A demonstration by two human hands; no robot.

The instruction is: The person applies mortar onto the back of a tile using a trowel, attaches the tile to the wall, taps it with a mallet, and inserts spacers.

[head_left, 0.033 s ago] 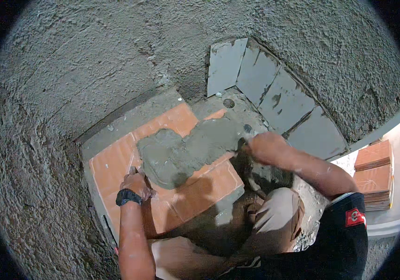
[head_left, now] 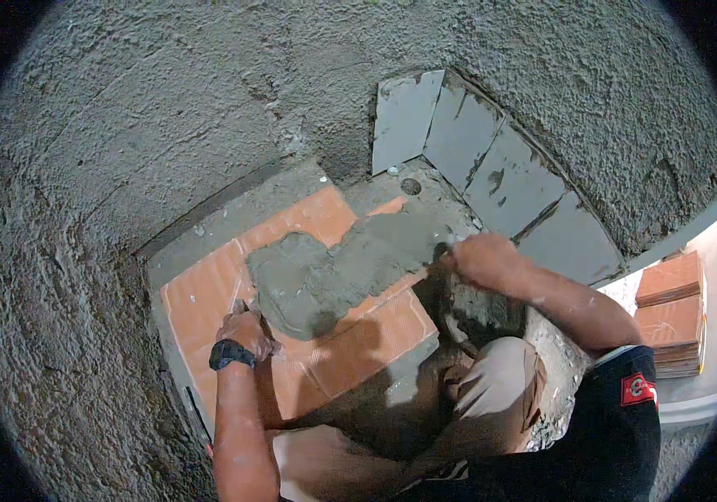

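Observation:
My left hand (head_left: 245, 328), with a dark band at the wrist, is low over the ribbed orange tile backs (head_left: 203, 284). Its fingers are bent and close together beside the grey mortar (head_left: 291, 272); whether they pinch a tile edge is hidden. The mortar lies in a thick, wet patch across the orange surface, stretching right towards my right hand (head_left: 488, 263). That hand is closed around the dark handle of a trowel (head_left: 442, 250) at the mortar's right end. The trowel's blade cannot be made out.
Grey-white tiles (head_left: 513, 180) smeared with mortar line the foot of the right wall. A round drain hole (head_left: 410, 186) is near the corner. Rough cement walls (head_left: 157, 109) rise around me. Stacked orange tiles (head_left: 668, 314) stand at far right; my bent knee (head_left: 496, 381) is close below.
My right hand has shifted slightly, and the dark end of the trowel that showed beyond it has dropped nearer to me. My left hand has stayed almost still.

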